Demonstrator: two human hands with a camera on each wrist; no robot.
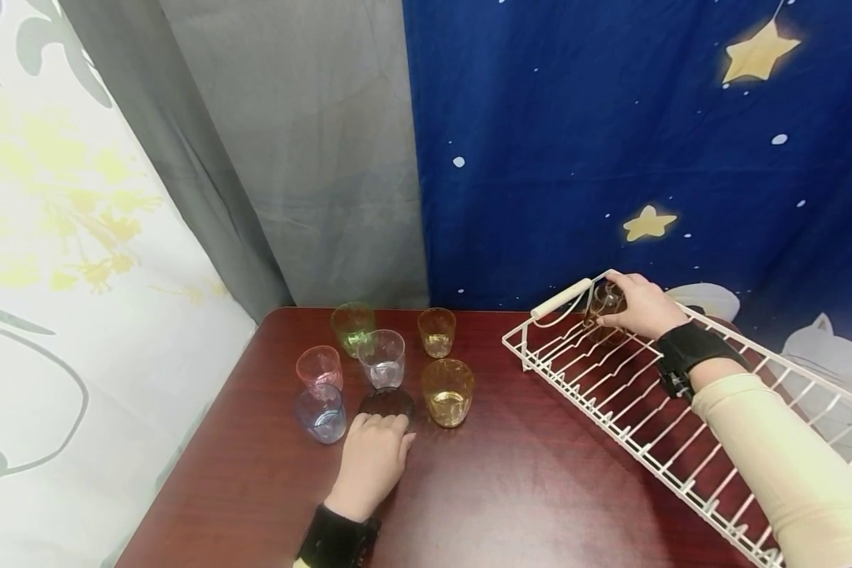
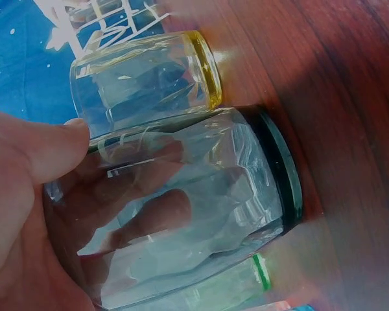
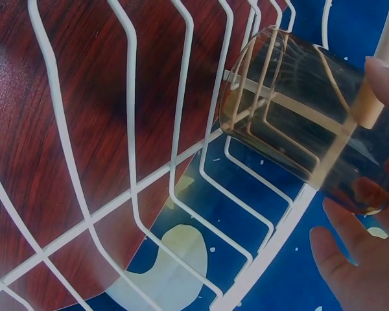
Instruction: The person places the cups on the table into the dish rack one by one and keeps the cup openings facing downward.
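My left hand (image 1: 375, 457) grips a dark grey glass (image 2: 201, 201). In the left wrist view its thumb lies at the rim and its other fingers show through the glass wall. The dark glass stands on the table among other glasses. At the far end of a white wire dish rack (image 1: 639, 446), my right hand (image 1: 646, 306) holds a brown glass (image 3: 285, 116) between thumb and fingers. This glass lies over the wires beside the rack's pale handle (image 1: 561, 300); in the right wrist view the rack's bars show through it.
Around the left hand stand a blue glass (image 1: 322, 414), a pink glass (image 1: 319, 367), a clear glass (image 1: 383, 359), a green glass (image 1: 353, 325), a yellow glass (image 1: 449, 394) and a smaller yellow glass (image 1: 437, 331). Curtains (image 1: 312, 158) hang behind the reddish-brown table (image 1: 468, 497).
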